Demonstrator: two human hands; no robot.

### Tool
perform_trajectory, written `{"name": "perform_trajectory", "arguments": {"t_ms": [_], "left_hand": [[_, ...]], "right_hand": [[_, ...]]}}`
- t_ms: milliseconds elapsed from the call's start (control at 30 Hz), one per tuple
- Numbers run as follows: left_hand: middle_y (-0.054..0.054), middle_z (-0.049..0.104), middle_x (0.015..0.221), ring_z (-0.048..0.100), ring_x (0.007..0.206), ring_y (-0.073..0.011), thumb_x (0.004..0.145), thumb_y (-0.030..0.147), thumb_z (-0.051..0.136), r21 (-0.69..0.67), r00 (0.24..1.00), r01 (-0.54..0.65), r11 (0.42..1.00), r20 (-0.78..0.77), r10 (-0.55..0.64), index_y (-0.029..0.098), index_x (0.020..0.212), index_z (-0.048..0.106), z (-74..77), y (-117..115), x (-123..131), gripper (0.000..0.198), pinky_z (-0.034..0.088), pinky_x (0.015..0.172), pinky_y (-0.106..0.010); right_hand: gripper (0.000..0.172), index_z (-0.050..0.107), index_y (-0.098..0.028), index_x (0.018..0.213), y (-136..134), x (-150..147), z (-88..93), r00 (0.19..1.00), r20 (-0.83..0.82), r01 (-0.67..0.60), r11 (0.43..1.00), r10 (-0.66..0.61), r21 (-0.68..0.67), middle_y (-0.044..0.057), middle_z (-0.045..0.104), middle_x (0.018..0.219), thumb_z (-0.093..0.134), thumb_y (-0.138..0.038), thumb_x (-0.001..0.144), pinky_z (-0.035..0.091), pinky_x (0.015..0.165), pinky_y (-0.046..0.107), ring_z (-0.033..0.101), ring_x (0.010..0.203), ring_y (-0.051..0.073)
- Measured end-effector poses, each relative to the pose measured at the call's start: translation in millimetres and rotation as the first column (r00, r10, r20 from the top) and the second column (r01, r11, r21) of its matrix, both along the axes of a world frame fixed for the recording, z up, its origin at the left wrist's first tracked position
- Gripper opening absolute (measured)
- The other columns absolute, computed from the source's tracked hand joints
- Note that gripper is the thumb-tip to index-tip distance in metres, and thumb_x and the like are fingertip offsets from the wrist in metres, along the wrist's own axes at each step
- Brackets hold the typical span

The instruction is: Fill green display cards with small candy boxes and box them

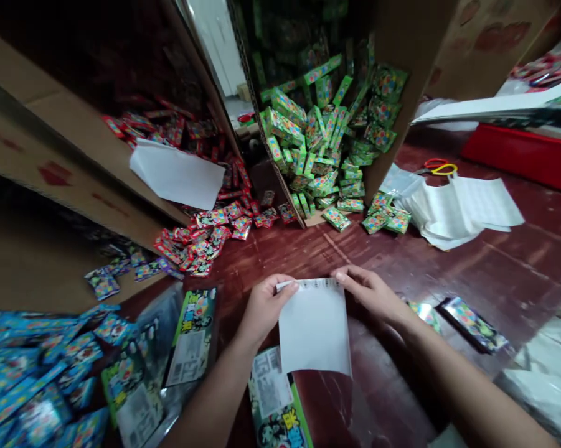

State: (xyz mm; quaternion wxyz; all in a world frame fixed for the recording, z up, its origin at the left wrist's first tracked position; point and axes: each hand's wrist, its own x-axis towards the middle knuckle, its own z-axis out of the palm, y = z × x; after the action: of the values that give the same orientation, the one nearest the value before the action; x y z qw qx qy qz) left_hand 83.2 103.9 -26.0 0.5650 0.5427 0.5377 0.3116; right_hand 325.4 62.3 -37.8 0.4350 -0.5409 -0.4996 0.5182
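Note:
A white sheet of paper point(314, 330) is held up by its far edge, where a strip of dark printing shows. My left hand point(267, 305) pinches its left corner between thumb and fingers. At the right corner my right hand point(367, 289) grips it the same way. Partly beneath the sheet lies a green-and-black printed packet point(280, 404) with a white label. Left of my left hand sits a similar labelled packet point(193, 336), and another packet point(135, 398) lies in clear plastic closer to me.
Tipped cartons spill red packs point(205, 242) and green packs point(327, 137); blue packs point(32, 373) pile at left. White paper point(180, 174) lies on the red packs. Rightward are a paper stack point(452, 208), scissors point(441, 168), a dark pack point(471, 323) and a red box point(523, 155).

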Motion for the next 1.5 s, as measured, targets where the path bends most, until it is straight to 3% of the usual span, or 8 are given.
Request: {"name": "perform_trajectory", "arguments": {"t_ms": [333, 467, 567, 633, 700, 833, 1100, 1500], "left_hand": [[-0.001, 0.069, 0.083, 0.061, 0.07, -0.0136, 0.079, 0.047, 0.076, -0.021, 0.993, 0.0, 1.0, 0.118, 0.003, 0.016, 0.1, 0.066, -10.4, -8, 6, 0.039, 0.048, 0.065, -0.023], [-0.008, 0.072, 0.084, 0.065, 0.07, -0.0198, 0.091, 0.056, 0.057, 0.075, 0.99, 0.07, 0.995, -0.123, -0.061, 0.015, 0.094, 0.068, -18.1, 1, 2, 0.043, 0.051, 0.064, -0.03], [-0.012, 0.073, 0.108, 0.066, 0.097, -0.0281, 0.086, 0.05, 0.068, 0.241, 0.951, 0.048, 0.969, -0.309, 0.03, 0.017, 0.108, 0.068, -14.0, 0, -1, 0.04, 0.051, 0.084, -0.04], [-0.013, 0.064, 0.132, 0.057, 0.12, -0.0314, 0.085, 0.044, 0.072, 0.434, 0.876, 0.127, 0.892, -0.472, 0.105, 0.02, 0.123, 0.064, -8.6, -7, 1, 0.046, 0.044, 0.1, -0.045], [-0.009, 0.058, 0.143, 0.052, 0.127, -0.0305, 0.091, 0.039, 0.066, 0.541, 0.746, 0.377, 0.752, -0.658, 0.099, 0.024, 0.128, 0.062, -6.0, -16, 9, 0.04, 0.039, 0.105, -0.046], [-0.003, 0.058, 0.146, 0.054, 0.125, -0.0266, 0.095, 0.033, 0.062, 0.416, 0.523, 0.707, 0.572, -0.852, -0.027, 0.027, 0.132, 0.061, -15.2, -29, 33, 0.037, 0.043, 0.1, -0.044], [-0.003, 0.055, 0.15, 0.052, 0.129, -0.0279, 0.097, 0.032, 0.057, 0.39, 0.498, 0.709, 0.588, -0.867, -0.026, 0.025, 0.14, 0.055, -30.1, -33, 41, 0.043, 0.04, 0.099, -0.049], [-0.004, 0.051, 0.152, 0.048, 0.133, -0.0305, 0.098, 0.028, 0.055, 0.399, 0.554, 0.664, 0.632, -0.83, -0.058, 0.026, 0.143, 0.052, -35.0, -41, 40, 0.046, 0.037, 0.102, -0.051]], "right_hand": [[0.044, 0.066, -0.018, 0.088, 9, -25, -6.5, 0.988, 0.147, -0.059, 0.998, 0.056, 0.019, 0.001, 0.067, 0.081, 0.065, -0.062, 0.085, 0.045, 0.061, 0.024, 0.058, 0.068, 0.013], [0.057, 0.059, -0.018, 0.07, 12, -25, -13.9, 0.95, 0.313, -0.009, 1.0, 0.009, 0.001, -0.001, 0.057, 0.063, 0.047, -0.069, 0.092, 0.037, 0.053, 0.025, 0.051, 0.056, 0.013], [0.054, 0.062, -0.019, 0.075, 14, -8, -12.9, 0.891, 0.452, 0.03, 0.999, -0.039, 0.028, 0.001, 0.061, 0.067, 0.046, -0.068, 0.093, 0.039, 0.059, 0.028, 0.055, 0.062, 0.016], [0.05, 0.064, -0.02, 0.081, 15, 10, -11.3, 0.833, 0.551, 0.024, 0.997, -0.058, 0.068, 0.004, 0.065, 0.076, 0.044, -0.064, 0.096, 0.043, 0.067, 0.031, 0.06, 0.072, 0.02], [0.044, 0.067, -0.021, 0.086, 18, 26, -11.2, 0.783, 0.621, -0.034, 0.995, -0.035, 0.098, 0.007, 0.068, 0.086, 0.047, -0.058, 0.097, 0.045, 0.077, 0.034, 0.062, 0.082, 0.022], [0.027, 0.071, -0.022, 0.104, 27, 40, -19.6, 0.726, 0.685, -0.175, 0.98, 0.062, 0.096, 0.008, 0.07, 0.104, 0.064, -0.044, 0.09, 0.046, 0.092, 0.035, 0.063, 0.099, 0.024], [0.007, 0.07, -0.022, 0.089, 31, 25, -25.3, 0.695, 0.715, -0.25, 0.958, 0.076, 0.141, 0.005, 0.066, 0.093, 0.065, -0.027, 0.089, 0.048, 0.088, 0.033, 0.061, 0.09, 0.019], [0.019, 0.072, -0.023, 0.107, 38, 40, -24.1, 0.676, 0.722, -0.381, 0.909, 0.148, 0.171, 0.007, 0.066, 0.098, 0.064, -0.022, 0.09, 0.046, 0.093, 0.037, 0.059, 0.098, 0.022]]}}
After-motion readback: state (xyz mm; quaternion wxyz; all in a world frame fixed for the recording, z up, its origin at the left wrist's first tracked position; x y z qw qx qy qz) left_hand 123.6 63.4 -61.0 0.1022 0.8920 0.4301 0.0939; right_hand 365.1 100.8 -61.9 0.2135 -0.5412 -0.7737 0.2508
